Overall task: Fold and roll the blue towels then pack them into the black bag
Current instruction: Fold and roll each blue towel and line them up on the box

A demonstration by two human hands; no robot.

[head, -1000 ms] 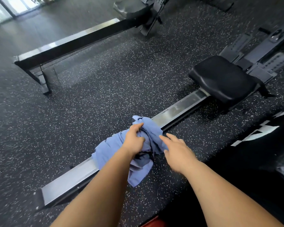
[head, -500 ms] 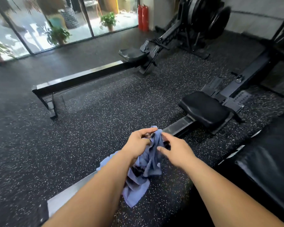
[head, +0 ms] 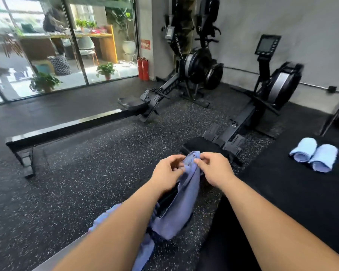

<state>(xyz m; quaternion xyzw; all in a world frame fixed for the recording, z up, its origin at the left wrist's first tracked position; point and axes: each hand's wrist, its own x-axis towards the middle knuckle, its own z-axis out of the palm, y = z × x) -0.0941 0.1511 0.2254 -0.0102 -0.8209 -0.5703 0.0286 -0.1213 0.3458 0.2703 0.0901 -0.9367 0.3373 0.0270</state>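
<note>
Gym room, and the dark rubber floor [head: 86, 173] is flecked with white right across. On the left a long rowing machine [head: 67, 130] lies flat, its seat [head: 133, 101] up at the far end of the rail. A second rower [head: 282, 83] sits to the right, its monitor [head: 267, 45] raised on a post. More rowers [head: 179, 36] stand upright against the grey wall [head: 262, 20]. Two red fire extinguishers [head: 142, 68] are in the corner beside the glass wall [head: 37, 45]. Daylight pours through, with potted plants [head: 44, 82] behind the glass. Lower right, a black padded bench [head: 282, 202].
</note>
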